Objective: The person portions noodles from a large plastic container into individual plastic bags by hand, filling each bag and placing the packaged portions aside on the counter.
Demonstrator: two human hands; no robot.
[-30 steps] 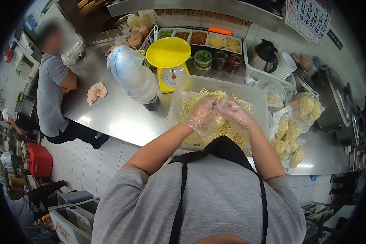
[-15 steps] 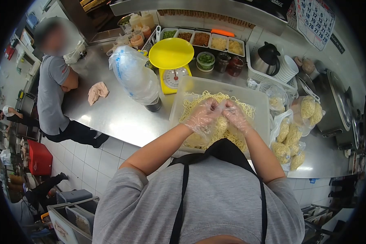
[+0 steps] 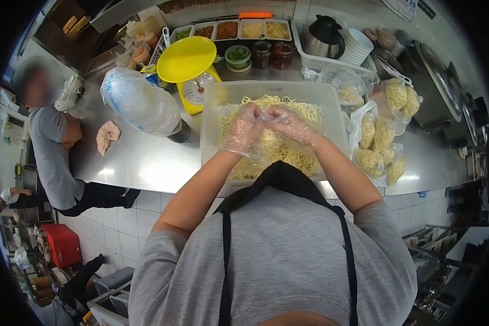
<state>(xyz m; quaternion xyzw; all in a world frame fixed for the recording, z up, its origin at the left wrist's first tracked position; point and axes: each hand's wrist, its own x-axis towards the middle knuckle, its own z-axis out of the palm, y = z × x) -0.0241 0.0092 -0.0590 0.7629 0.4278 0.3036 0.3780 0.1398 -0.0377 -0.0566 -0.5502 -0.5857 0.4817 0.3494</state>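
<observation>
My left hand (image 3: 245, 129) and my right hand (image 3: 289, 124), both in clear plastic gloves, pinch the top of a clear plastic bag of noodles (image 3: 270, 142) close together. The filled part of the bag hangs below my fingers. Under it, loose yellow noodles (image 3: 301, 161) lie in a large translucent plastic tub (image 3: 211, 157). Just left of the tub stands a yellow kitchen scale (image 3: 198, 89) with a round dial and a wide yellow pan. Several tied bags of noodles (image 3: 383, 134) are piled to the right of the tub.
A tall plastic-wrapped stack (image 3: 141, 103) and a pinkish cloth (image 3: 108, 136) are on the steel counter (image 3: 133, 163) at left. Behind are topping containers (image 3: 226, 30), jars (image 3: 281, 55) and a basket with a thermal jug (image 3: 323, 38). A co-worker (image 3: 57, 146) stands at far left.
The camera view has turned, so the counter sits higher and further left. My hands stay pinched at the bag's top over the tub, with slight finger movement.
</observation>
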